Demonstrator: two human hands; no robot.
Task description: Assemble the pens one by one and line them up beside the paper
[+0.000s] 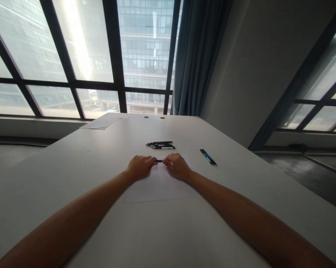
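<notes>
My left hand (140, 166) and my right hand (178, 166) rest side by side on a white sheet of paper (157, 186) on the white table (73, 175). Between them they grip a thin black pen (159, 160), each hand closed on one end; only a short middle piece shows. Just beyond the hands lies a small pile of black pens (161, 145). A single dark pen with a green-blue barrel (208, 156) lies apart to the right.
Sheets of paper (105, 121) lie at the table's far left corner, near two round cable holes (154, 117). Large windows stand behind the table, a blue curtain (198, 56) hangs at the back right, and the table's right edge drops to a dark floor.
</notes>
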